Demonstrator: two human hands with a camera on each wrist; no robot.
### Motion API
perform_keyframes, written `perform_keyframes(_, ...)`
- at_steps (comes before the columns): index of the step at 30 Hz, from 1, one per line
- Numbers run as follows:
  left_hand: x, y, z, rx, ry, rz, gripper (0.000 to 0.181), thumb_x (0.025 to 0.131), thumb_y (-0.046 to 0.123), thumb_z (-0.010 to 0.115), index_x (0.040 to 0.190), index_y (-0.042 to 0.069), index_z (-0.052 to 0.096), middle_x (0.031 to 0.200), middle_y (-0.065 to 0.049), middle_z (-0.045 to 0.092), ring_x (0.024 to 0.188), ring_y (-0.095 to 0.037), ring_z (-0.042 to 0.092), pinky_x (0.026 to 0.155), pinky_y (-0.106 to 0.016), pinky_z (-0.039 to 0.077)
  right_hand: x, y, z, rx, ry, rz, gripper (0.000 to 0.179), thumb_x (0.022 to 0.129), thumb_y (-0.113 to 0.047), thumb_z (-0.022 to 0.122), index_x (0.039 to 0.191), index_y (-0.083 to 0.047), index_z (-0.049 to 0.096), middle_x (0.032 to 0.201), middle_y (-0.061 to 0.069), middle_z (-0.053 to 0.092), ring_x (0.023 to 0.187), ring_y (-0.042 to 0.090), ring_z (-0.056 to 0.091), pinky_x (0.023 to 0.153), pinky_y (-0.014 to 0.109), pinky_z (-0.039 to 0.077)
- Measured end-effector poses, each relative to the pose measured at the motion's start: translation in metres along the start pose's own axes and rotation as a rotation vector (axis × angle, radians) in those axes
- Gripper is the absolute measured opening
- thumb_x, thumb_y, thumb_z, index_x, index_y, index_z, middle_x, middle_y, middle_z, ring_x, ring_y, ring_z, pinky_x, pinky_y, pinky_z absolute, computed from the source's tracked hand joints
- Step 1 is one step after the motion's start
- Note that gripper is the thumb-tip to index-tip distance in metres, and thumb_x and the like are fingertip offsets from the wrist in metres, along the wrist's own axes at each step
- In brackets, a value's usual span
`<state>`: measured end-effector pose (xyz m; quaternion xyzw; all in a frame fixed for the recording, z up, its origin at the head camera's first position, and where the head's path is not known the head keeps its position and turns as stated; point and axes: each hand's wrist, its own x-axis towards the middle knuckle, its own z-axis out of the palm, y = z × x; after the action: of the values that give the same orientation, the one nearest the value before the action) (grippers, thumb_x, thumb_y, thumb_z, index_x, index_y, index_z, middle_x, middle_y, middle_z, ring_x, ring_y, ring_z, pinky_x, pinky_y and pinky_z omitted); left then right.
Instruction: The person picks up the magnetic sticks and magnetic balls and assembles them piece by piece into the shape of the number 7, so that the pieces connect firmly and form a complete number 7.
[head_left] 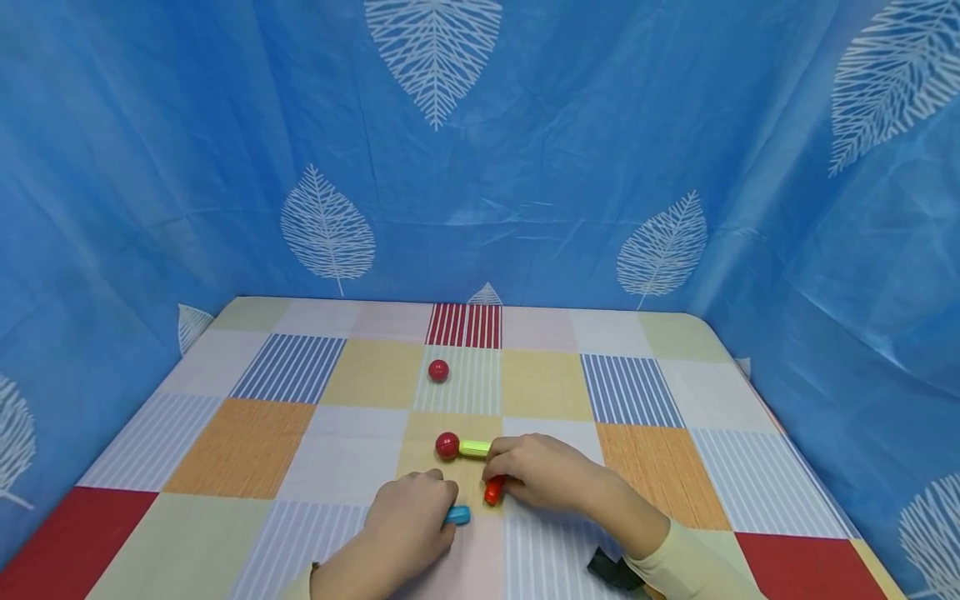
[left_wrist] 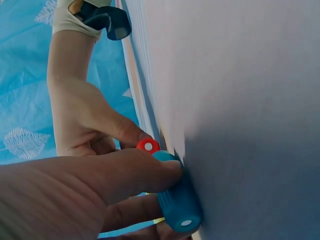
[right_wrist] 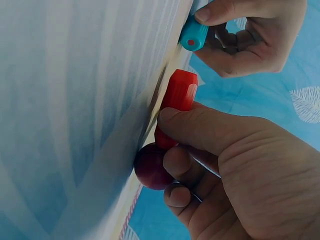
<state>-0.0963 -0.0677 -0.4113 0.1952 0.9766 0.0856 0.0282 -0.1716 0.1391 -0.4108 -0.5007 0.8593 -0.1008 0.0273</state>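
My left hand pinches a short blue ribbed stick between thumb and fingers, low over the cloth. One end of the stick shows a pale round spot. Just to the right, my right hand pinches a red faceted stick, its near end pointing toward me. Beyond the right fingertips lies a yellow-green stick, partly covered by that hand. A red ball sits at its left end. In the right wrist view, a dark red ball appears by the fingers at the red stick's far end; contact cannot be told.
Farther back on the patchwork tablecloth lies another red ball. Blue curtains with white leaf prints hang behind the table and on both sides. A dark strap shows at the right wrist.
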Motion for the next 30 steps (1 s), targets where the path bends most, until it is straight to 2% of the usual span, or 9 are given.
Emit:
perform_keyframes(6, -0.001, -0.008, -0.001, -0.008, -0.026, 0.04, 0.013, 0.075, 0.019, 0.08, 0.077, 0.017, 0.067, 0.068, 0.008, 0.046, 0.058, -0.009, 0.046, 0.049, -0.03, 0.04, -0.001, 0.001, 0.001, 0.005, -0.007, 0.01, 0.016, 0.087, -0.01, 0.073, 0.1, -0.021, 0.074, 0.1, -0.014, 0.063, 0.093, 0.001, 0.059, 0.089, 0.025, 0.049)
perform_keyframes(11, -0.004, -0.016, 0.0, -0.006, 0.004, 0.068, 0.015, 0.073, 0.013, 0.081, 0.077, 0.018, 0.068, 0.071, 0.007, 0.047, 0.059, -0.01, 0.048, 0.048, -0.029, 0.041, -0.001, 0.001, 0.0, 0.021, -0.014, 0.017, 0.017, 0.088, -0.01, 0.072, 0.101, -0.021, 0.074, 0.101, -0.014, 0.063, 0.095, 0.001, 0.059, 0.09, 0.025, 0.048)
perform_keyframes(19, -0.007, -0.022, 0.002, 0.014, 0.096, 0.109, 0.016, 0.075, 0.007, 0.08, 0.077, 0.018, 0.069, 0.071, 0.008, 0.049, 0.062, -0.012, 0.053, 0.049, -0.03, 0.044, -0.003, 0.002, 0.002, 0.021, -0.003, 0.006, 0.017, 0.088, -0.01, 0.072, 0.101, -0.021, 0.074, 0.101, -0.014, 0.063, 0.095, 0.001, 0.059, 0.09, 0.026, 0.049)
perform_keyframes(21, -0.007, -0.023, 0.0, 0.0, 0.095, 0.112, 0.017, 0.074, 0.006, 0.08, 0.079, 0.018, 0.069, 0.073, 0.008, 0.051, 0.063, -0.012, 0.054, 0.049, -0.03, 0.044, -0.003, 0.002, 0.002, 0.021, 0.001, 0.0, 0.017, 0.088, -0.01, 0.072, 0.101, -0.021, 0.074, 0.101, -0.014, 0.063, 0.095, 0.001, 0.059, 0.09, 0.026, 0.049)
perform_keyframes(24, -0.009, -0.024, -0.006, -0.031, 0.099, 0.096, 0.021, 0.071, 0.008, 0.082, 0.086, 0.016, 0.07, 0.08, 0.007, 0.055, 0.068, -0.012, 0.057, 0.051, -0.029, 0.046, -0.003, 0.002, 0.002, 0.026, 0.005, -0.008, 0.017, 0.088, -0.01, 0.072, 0.101, -0.021, 0.074, 0.102, -0.014, 0.063, 0.095, 0.001, 0.059, 0.09, 0.026, 0.049)
perform_keyframes(26, -0.011, -0.024, -0.01, -0.059, 0.125, 0.07, 0.024, 0.07, 0.012, 0.082, 0.089, 0.015, 0.07, 0.083, 0.007, 0.056, 0.07, -0.011, 0.058, 0.052, -0.029, 0.046, -0.003, 0.002, 0.001, 0.028, 0.006, -0.009, 0.017, 0.088, -0.01, 0.072, 0.1, -0.021, 0.074, 0.102, -0.014, 0.063, 0.095, 0.001, 0.059, 0.09, 0.025, 0.049)
perform_keyframes(30, -0.015, -0.022, -0.014, -0.116, 0.194, -0.018, 0.021, 0.073, 0.023, 0.08, 0.087, 0.014, 0.068, 0.08, 0.008, 0.054, 0.063, -0.008, 0.052, 0.05, -0.027, 0.043, -0.003, 0.002, 0.0, 0.03, -0.001, -0.001, 0.017, 0.088, -0.01, 0.071, 0.101, -0.021, 0.074, 0.102, -0.014, 0.062, 0.095, 0.001, 0.059, 0.09, 0.025, 0.048)
